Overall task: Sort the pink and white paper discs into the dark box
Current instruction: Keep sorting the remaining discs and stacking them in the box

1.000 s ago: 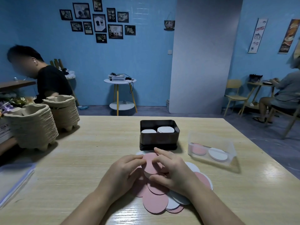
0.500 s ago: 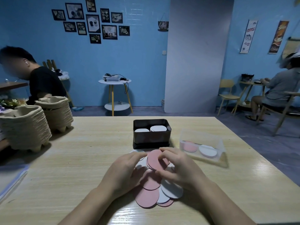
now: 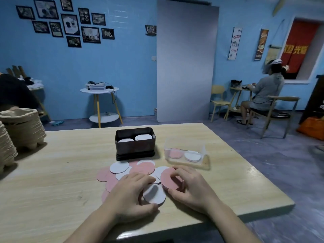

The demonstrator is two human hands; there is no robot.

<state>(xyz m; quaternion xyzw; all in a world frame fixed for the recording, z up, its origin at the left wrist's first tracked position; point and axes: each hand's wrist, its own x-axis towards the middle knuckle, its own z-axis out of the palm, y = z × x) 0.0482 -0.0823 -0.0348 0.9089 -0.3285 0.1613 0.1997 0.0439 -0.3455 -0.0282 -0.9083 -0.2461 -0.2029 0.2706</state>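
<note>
Both grips grasping: left hand (image 3: 129, 195) pinches white disc (image 3: 154, 194), right hand (image 3: 192, 187) pink stack (image 3: 168, 178).

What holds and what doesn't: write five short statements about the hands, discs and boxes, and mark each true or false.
1. The left hand grips a white disc. True.
2. The right hand is empty. False: it pinches a pink disc.
3. The dark box holds white discs. True.
4. The clear box is empty. False: it holds a pink pile and a white pile.
5. On the table, loose discs lie before the dark box. True.
</note>
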